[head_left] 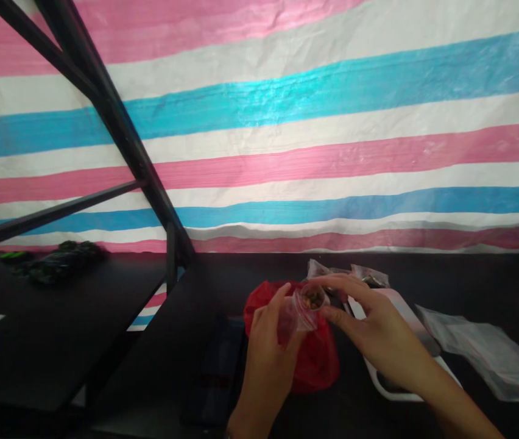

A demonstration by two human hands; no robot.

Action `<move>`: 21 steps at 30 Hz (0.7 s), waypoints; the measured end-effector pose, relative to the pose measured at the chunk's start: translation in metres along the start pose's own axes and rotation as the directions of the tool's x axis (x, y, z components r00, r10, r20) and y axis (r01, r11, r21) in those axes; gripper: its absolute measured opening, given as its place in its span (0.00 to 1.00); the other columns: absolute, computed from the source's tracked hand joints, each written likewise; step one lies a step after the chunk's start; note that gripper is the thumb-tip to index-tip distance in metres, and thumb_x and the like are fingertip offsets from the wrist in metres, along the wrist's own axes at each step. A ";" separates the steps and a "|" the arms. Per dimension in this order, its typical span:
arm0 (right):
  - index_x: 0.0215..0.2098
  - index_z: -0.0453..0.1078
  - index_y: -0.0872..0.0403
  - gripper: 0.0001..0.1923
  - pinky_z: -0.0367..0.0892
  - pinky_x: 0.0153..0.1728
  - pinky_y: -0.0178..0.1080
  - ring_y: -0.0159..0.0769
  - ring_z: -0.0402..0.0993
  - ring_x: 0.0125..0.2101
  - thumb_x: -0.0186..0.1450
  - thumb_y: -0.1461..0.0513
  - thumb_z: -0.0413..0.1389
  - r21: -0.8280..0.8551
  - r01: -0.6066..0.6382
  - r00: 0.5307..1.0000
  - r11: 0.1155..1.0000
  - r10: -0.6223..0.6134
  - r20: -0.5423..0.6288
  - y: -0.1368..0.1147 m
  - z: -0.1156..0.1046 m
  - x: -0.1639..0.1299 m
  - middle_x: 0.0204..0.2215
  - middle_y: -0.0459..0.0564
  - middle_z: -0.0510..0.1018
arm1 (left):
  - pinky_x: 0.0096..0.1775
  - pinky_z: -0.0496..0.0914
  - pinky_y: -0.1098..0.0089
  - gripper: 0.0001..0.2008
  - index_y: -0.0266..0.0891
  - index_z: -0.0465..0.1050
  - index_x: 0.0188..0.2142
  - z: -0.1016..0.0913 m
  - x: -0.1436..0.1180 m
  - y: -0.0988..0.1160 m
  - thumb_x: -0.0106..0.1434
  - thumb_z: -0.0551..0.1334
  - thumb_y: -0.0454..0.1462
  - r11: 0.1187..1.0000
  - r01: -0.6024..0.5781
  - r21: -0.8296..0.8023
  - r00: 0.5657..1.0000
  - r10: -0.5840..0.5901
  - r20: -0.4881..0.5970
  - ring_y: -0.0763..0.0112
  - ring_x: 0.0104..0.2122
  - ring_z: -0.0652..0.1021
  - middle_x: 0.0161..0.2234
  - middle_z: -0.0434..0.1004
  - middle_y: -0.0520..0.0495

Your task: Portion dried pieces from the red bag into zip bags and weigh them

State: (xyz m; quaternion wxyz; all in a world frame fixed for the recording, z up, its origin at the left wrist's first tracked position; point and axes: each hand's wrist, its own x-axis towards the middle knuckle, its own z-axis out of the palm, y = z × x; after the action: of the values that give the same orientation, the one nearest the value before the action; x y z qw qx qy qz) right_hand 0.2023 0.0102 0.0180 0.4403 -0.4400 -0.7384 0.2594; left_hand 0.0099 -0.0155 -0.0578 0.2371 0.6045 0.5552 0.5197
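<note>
**Small clear bag held open above the bench**

A small clear bag (303, 308) with brownish bits inside sits between both hands, raised just above the dark bench (195, 292). The left hand (268, 332) has its grip clamped on the bag's lower left side, thumb up along the plastic. The right hand (371, 326) has its grip pinched on the bag's mouth, finger and thumb at the rim. Directly beneath lies a red plastic bag (318, 360). Under the right wrist rests a white device (401, 314). Further right, a pile of clear bags (488, 353) lies flat. Behind everything hangs a striped tarp (314, 140), crossed at left by a black frame (117, 128).
</note>
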 end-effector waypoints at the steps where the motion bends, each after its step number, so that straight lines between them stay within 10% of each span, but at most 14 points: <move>1: 0.53 0.82 0.42 0.17 0.71 0.56 0.49 0.45 0.79 0.52 0.67 0.64 0.65 -0.070 0.056 0.998 0.996 -0.056 0.011 -0.002 -0.002 0.000 0.51 0.45 0.86 | 0.57 0.75 0.52 0.30 0.51 0.72 0.66 0.005 0.000 -0.001 0.65 0.69 0.36 1.000 -0.002 0.003 1.000 0.002 0.019 0.54 0.56 0.80 0.58 0.83 0.44; 7: 0.57 0.80 0.46 0.21 0.70 0.48 0.49 0.46 0.77 0.48 0.68 0.70 0.64 -0.420 0.292 0.956 0.859 -0.273 0.106 0.002 -0.008 0.004 0.53 0.48 0.85 | 0.57 0.74 0.51 0.31 0.49 0.74 0.66 0.026 0.005 -0.002 0.63 0.71 0.36 0.999 0.030 -0.031 1.000 -0.029 0.005 0.52 0.57 0.79 0.61 0.81 0.43; 21: 0.58 0.79 0.50 0.24 0.72 0.52 0.50 0.48 0.75 0.50 0.69 0.75 0.59 -0.512 0.456 0.888 0.728 -0.408 0.211 0.004 0.005 0.006 0.55 0.50 0.84 | 0.65 0.70 0.53 0.28 0.51 0.75 0.62 0.027 0.009 0.003 0.63 0.71 0.38 0.961 0.117 -0.251 0.993 -0.109 0.046 0.55 0.64 0.76 0.63 0.79 0.48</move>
State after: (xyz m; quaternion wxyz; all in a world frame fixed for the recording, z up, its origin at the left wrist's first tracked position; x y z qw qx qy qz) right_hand 0.1980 0.0172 0.0153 0.3125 -0.3518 -0.8807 -0.0546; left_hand 0.0333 -0.0005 -0.0616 0.3505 0.5448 0.5140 0.5622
